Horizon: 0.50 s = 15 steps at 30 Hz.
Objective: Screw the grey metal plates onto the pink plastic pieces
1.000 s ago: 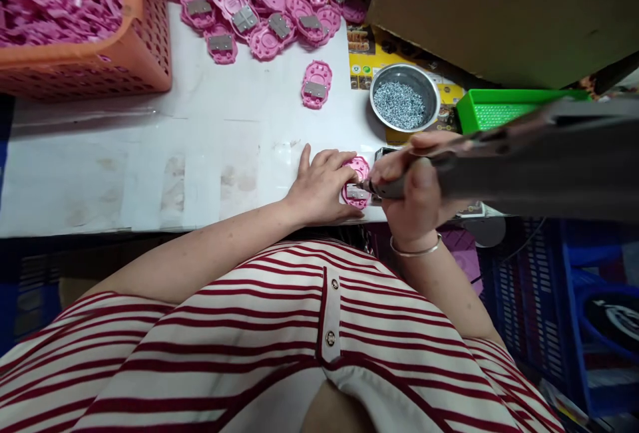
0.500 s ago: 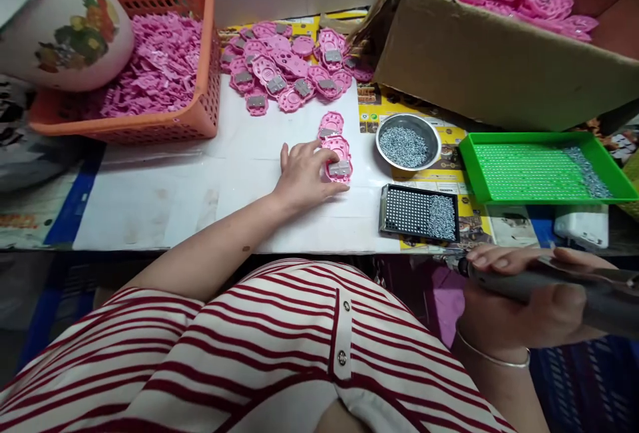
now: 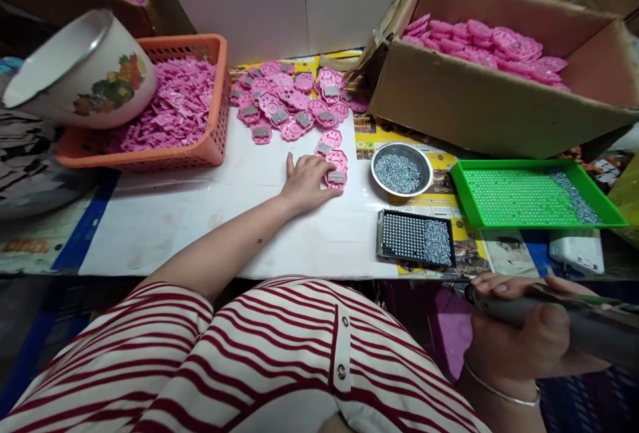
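My left hand [image 3: 307,183] rests on the white work surface, its thumb and fingers closed around the edges of a pink plastic part [image 3: 336,165] with a grey metal plate on it. Just behind, touching or nearly so, lies a second such pink part [image 3: 329,141]. At the lower right, my right hand [image 3: 524,336] is wrapped round a dark grey electric screwdriver [image 3: 504,306], tip pointing left, near the table edge. A round metal bowl of small screws [image 3: 426,183] and a black perforated tray with screws [image 3: 399,237] are between the hands.
A heap of pink parts [image 3: 287,97] lies at the back. At left, an orange basket [image 3: 219,97] of small pink pieces carries a tilted white pot [image 3: 94,80]. A cardboard box [image 3: 449,110] of pink parts stands at back right, before a green tray [image 3: 529,217] with screws.
The view has tilted upward, so the table things appear lower and more of the boxes behind shows. My left hand stays on the pink part; my right hand keeps the screwdriver.
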Each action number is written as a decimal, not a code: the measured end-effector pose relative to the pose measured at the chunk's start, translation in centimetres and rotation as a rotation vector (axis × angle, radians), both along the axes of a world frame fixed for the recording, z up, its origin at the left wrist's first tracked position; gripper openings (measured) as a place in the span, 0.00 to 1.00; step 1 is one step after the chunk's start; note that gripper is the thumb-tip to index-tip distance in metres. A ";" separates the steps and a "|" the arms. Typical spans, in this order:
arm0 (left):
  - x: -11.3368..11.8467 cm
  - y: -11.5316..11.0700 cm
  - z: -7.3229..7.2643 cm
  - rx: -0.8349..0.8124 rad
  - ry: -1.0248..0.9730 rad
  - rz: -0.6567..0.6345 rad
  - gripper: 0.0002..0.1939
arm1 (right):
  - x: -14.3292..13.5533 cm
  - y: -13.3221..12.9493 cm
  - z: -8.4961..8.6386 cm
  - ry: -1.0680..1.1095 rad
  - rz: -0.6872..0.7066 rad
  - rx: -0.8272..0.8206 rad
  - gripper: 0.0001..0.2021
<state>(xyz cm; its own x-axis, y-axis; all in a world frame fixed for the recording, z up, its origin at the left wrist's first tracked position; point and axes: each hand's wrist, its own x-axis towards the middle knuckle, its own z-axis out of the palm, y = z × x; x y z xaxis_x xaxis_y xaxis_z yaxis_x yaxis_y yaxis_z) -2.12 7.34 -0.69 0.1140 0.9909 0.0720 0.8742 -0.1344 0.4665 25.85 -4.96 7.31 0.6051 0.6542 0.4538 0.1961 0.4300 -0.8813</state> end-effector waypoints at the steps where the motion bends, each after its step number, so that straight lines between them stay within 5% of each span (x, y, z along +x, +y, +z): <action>1: -0.4 1.0 -0.2 0.018 0.011 0.025 0.25 | 0.0 0.0 0.1 -0.002 -0.013 -0.014 0.12; 7: -2.4 6.3 -0.6 0.100 0.117 0.134 0.24 | 0.4 -0.2 1.0 -0.019 -0.114 -0.152 0.10; 15: -1.9 10.4 -0.2 0.096 0.179 0.186 0.25 | 1.9 0.0 0.4 0.011 -0.342 -0.117 0.09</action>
